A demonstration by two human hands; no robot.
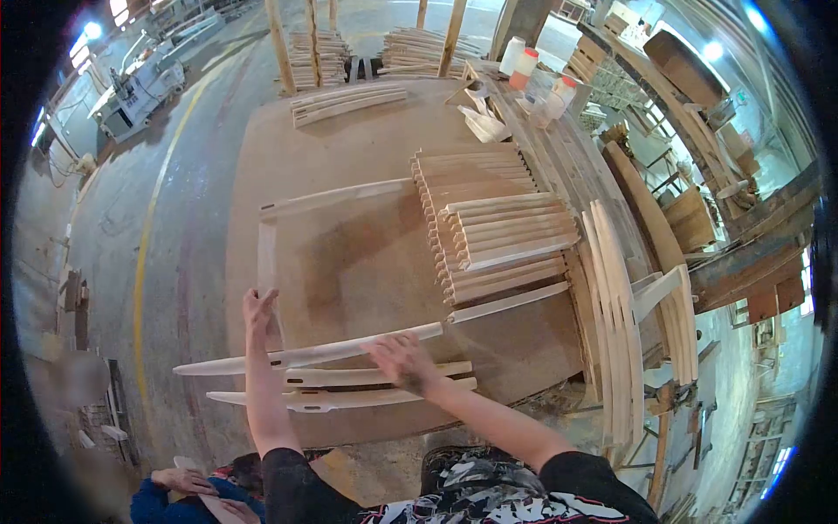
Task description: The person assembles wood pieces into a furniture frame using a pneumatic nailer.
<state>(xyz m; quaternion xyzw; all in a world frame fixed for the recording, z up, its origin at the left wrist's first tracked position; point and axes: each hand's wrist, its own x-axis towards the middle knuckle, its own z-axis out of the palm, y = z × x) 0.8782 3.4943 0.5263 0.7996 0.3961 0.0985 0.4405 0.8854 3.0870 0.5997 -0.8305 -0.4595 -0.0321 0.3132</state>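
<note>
My left hand (260,307) is closed around the near part of an upright wooden crosspiece (267,253), which runs between two long curved rails. The far rail (340,197) lies across the table. The near rail (323,353) passes by my left forearm. My right hand (403,360) is on or just over the near rail, its fingers partly bent; whether they grip it is unclear. Two more slotted rails (349,399) lie closer to my body.
Stacked wooden slats (506,227) stand right of centre on the table (349,148). Curved pieces (611,323) lean at the right. Bottles (524,68) stand on the far right bench. Another person's hands (183,480) hold a wooden piece at the lower left.
</note>
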